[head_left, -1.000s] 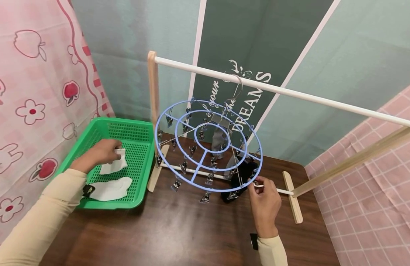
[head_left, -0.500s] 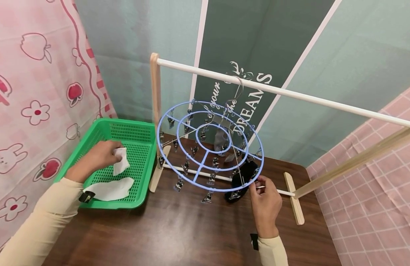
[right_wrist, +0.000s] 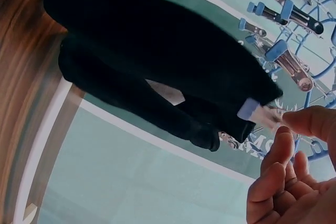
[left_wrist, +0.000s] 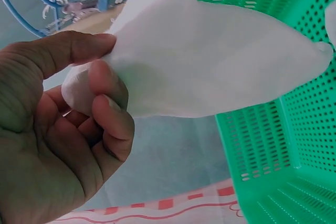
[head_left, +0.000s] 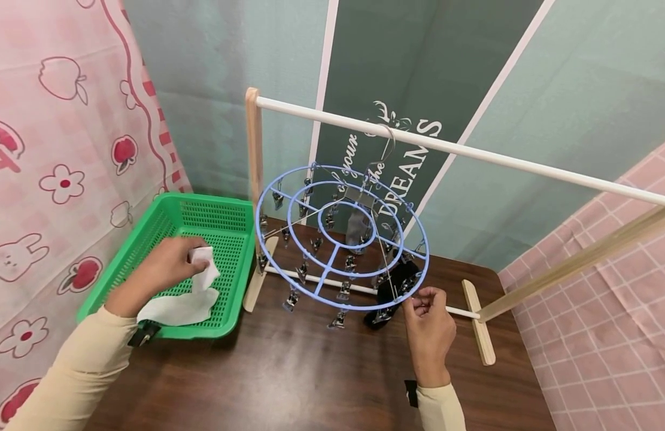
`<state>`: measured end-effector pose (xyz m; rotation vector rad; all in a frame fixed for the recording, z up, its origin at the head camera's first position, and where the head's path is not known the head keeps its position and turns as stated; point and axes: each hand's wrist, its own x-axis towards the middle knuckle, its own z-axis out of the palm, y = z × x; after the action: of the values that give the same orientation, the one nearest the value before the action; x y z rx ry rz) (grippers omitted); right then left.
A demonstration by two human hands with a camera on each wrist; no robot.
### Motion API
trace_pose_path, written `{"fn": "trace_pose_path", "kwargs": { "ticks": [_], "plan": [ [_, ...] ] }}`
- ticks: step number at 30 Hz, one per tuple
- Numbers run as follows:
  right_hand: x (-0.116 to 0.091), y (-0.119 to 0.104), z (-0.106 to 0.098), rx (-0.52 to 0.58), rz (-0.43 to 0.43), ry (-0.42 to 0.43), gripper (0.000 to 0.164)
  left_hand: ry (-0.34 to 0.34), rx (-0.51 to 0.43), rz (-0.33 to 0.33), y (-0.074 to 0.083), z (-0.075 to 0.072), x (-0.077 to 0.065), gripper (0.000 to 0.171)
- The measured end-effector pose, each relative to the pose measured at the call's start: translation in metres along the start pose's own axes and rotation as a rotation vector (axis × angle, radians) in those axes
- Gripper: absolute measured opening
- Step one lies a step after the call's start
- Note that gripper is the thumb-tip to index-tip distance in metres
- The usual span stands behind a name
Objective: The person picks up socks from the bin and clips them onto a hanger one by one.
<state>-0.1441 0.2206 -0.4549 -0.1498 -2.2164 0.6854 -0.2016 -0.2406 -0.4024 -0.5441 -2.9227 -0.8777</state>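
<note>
My left hand [head_left: 167,266] pinches a white sock [head_left: 205,272] between thumb and fingers, over the green basket. In the left wrist view the sock [left_wrist: 194,59] stretches away from the fingertips. Another white sock [head_left: 176,309] lies in the basket, near its front. My right hand [head_left: 431,329] is at the front right rim of a round blue clip hanger [head_left: 327,272]. In the right wrist view its thumb and finger pinch a metal clip [right_wrist: 265,116] with a blue tip. That clip is on a black sock [right_wrist: 157,40]; a second black sock [right_wrist: 131,100] hangs beside it.
The green basket [head_left: 240,206] stands left of the wooden rack post [head_left: 254,149]. From the white rail [head_left: 472,154] hangs the clip hanger, with several clips. A grey sock [head_left: 357,230] hangs at its back. The brown table [head_left: 310,371] extends in front.
My left hand has raised the white sock off the basket's bottom and moved slightly right and toward me. My right hand stays at the hanger's rim.
</note>
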Motion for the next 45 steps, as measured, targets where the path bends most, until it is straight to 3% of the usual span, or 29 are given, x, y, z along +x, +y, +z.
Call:
{"fn": "trace_pose_path", "kwargs": {
  "ticks": [4, 8, 12, 16, 20, 23, 31, 36, 45],
  "plan": [
    [-0.002, 0.0, -0.001, 0.012, 0.003, -0.02, 0.011, 0.044, -0.008, 0.038, 0.008, 0.001, -0.005, 0.012],
    [-0.005, -0.004, -0.004, 0.093, 0.033, -0.094, 0.009, 0.086, -0.012, 0.075, 0.013, 0.003, -0.01, 0.008],
    [-0.008, -0.009, -0.01, 0.369, 0.093, -0.257, 0.009, 0.113, -0.011, 0.093, 0.019, 0.004, -0.015, 0.006],
    [-0.009, -0.012, -0.016, 0.703, 0.126, -0.458, 0.023, 0.111, -0.037, 0.086, 0.025, 0.004, -0.02, 0.004],
    [-0.008, -0.011, -0.021, 0.897, 0.056, -0.58, 0.041, 0.08, -0.075, 0.056, 0.033, 0.003, -0.026, 0.004],
    [-0.009, -0.01, -0.023, 0.994, 0.008, -0.63, 0.046, 0.069, -0.08, 0.046, 0.037, 0.002, -0.029, 0.004],
    [-0.009, -0.009, -0.025, 1.023, -0.048, -0.668, 0.029, 0.094, -0.087, 0.05, 0.046, -0.003, -0.032, 0.006],
    [-0.01, -0.011, -0.026, 0.984, 0.0, -0.695, 0.021, 0.117, -0.12, 0.057, 0.051, -0.004, -0.035, 0.008],
    [-0.012, -0.014, -0.028, 0.906, 0.041, -0.641, 0.019, 0.126, -0.13, 0.12, 0.063, -0.006, -0.042, 0.009]
  ]
}}
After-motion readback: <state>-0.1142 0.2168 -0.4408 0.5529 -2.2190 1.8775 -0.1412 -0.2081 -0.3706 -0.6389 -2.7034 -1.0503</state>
